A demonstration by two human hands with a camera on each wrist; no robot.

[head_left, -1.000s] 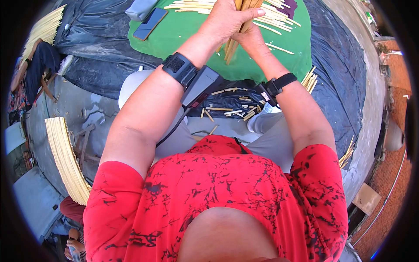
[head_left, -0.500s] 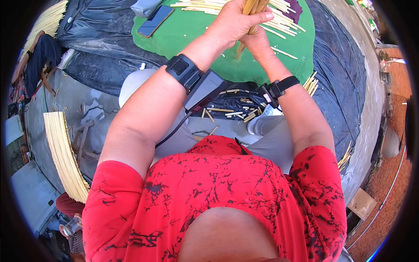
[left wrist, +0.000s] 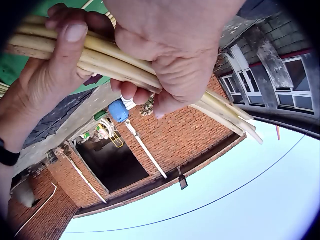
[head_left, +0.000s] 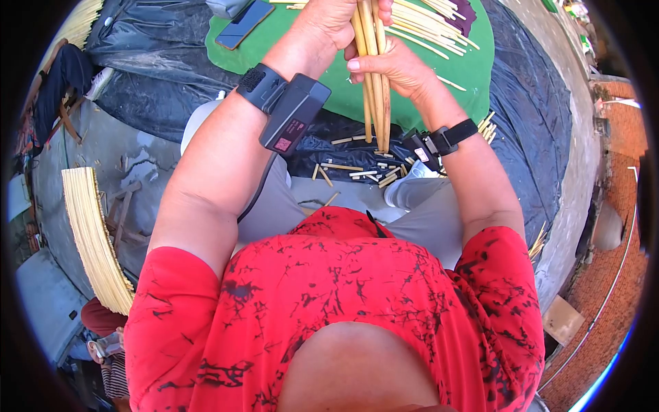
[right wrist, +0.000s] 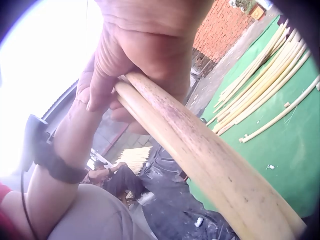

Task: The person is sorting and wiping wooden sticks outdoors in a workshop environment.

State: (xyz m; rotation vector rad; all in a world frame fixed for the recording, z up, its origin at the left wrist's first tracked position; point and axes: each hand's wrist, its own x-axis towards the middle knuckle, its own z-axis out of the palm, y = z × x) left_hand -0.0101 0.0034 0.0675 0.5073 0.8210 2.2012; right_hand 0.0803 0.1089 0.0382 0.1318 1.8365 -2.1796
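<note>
A small bundle of pale stalks (head_left: 378, 113) stands out between my two hands in the head view, its lower ends over the edge of the green mat (head_left: 329, 86). My left hand (head_left: 331, 24) curls round the upper part of it. Lower down, my right hand (head_left: 398, 67) holds the same bundle, thumb laid across it. In the left wrist view the stalks (left wrist: 112, 60) run through both hands, and several ends stick out past my left hand (left wrist: 172, 55). Close to the right wrist camera, thick stalk ends (right wrist: 200, 150) come out from under my right hand (right wrist: 145, 55).
Loose stalks (head_left: 425, 31) lie on the green mat, with a phone (head_left: 245, 24) at its left. Short cut pieces (head_left: 341, 167) are scattered on the black sheet (head_left: 305, 161) before my knees. At the left are a long pale slatted stack (head_left: 96, 233) and a seated person (head_left: 65, 82).
The bundle has come down toward my body and now points more straight at me. My left hand has moved a little left; my right hand shows more openly, thumb across the stalks.
</note>
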